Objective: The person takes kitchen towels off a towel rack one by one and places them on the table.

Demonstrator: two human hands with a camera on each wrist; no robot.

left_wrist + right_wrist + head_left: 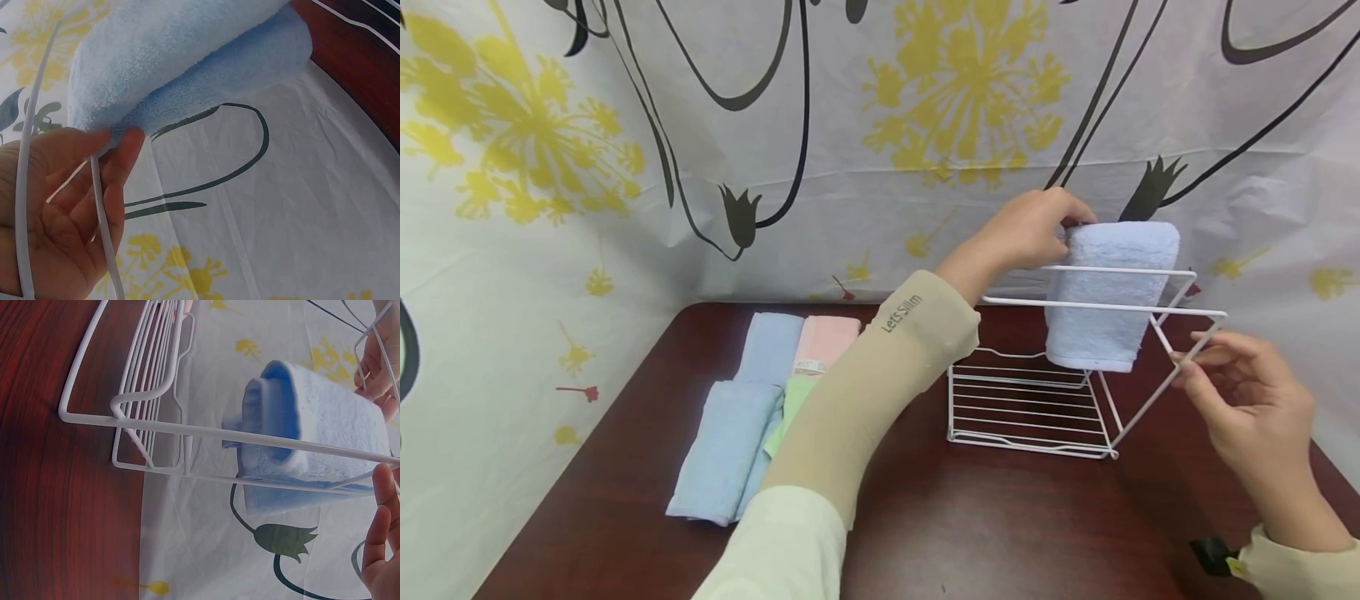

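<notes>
My left hand [1037, 229] pinches a folded light blue towel [1120, 246] by its upper left corner. In the left wrist view, thumb and fingertips meet on the towel's edge [169, 56], with white wires crossing by the hand [69, 212]. The towel hangs between the top bars of a white wire rack [1105, 307], its lower edge above the slatted shelf. At the rack's right side, my right hand [1262, 408] holds the slanted side wire between thumb and fingers. The right wrist view shows the towel's rolled fold [337, 406] behind the rack's long wire [250, 436].
Left on the dark red-brown table [917, 533] lie folded towels: a blue one [722, 442] in front, another blue one [771, 342] behind, a pink one [827, 337] and a partly hidden green one [796, 396]. A flower-patterned sheet [820, 233] hangs behind the table.
</notes>
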